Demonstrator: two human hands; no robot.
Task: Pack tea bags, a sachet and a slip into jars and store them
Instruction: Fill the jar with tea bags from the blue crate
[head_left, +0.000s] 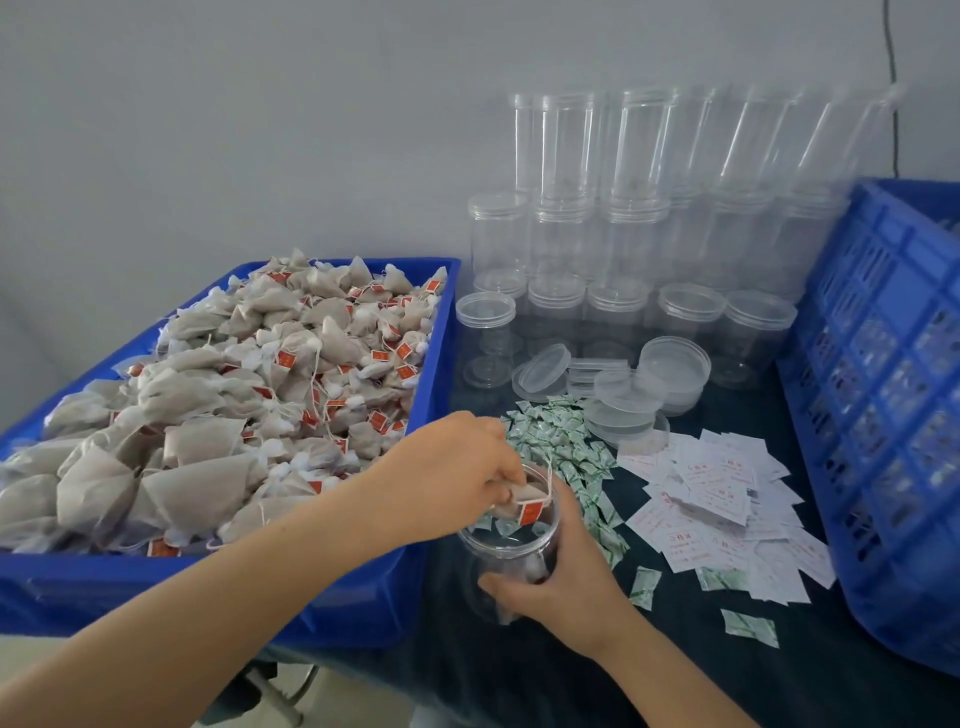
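The step in hand looks like the filling of a jar with tea bags. The left hand (457, 467) hangs over the mouth of a clear jar (511, 545) that stands near the front edge of the dark-covered table (675, 675), just beside the right wall of the blue tray (436, 353) heaped with tea bags (234, 384). Its grip is pinched round one tea bag (519, 501), fingers curled down, with the bag's pouch at the rim and its string and red tag (530, 512) hanging just inside the opening. The right hand (561, 582) holds the jar by its lower wall, fingers wrapped round the near side, thumb side hidden behind the plastic. Some bags seem to lie low in the jar already, though the clear wall makes a count impossible. Beyond the jar lies a scatter of green-and-white sachets (561, 441), and toward the right edge a spread of white slips (727, 499); behind them loose lids (623, 400) and stacked empty jars (597, 249) stand along the back edge, with a blue crate (883, 395) at the right. The next move, as I judge it, calls for loosening the pinch so the bag drops fully in, string and tag included, while the right hand keeps the jar steady; then a reach back to the tray for more, before a sachet and slip go in.
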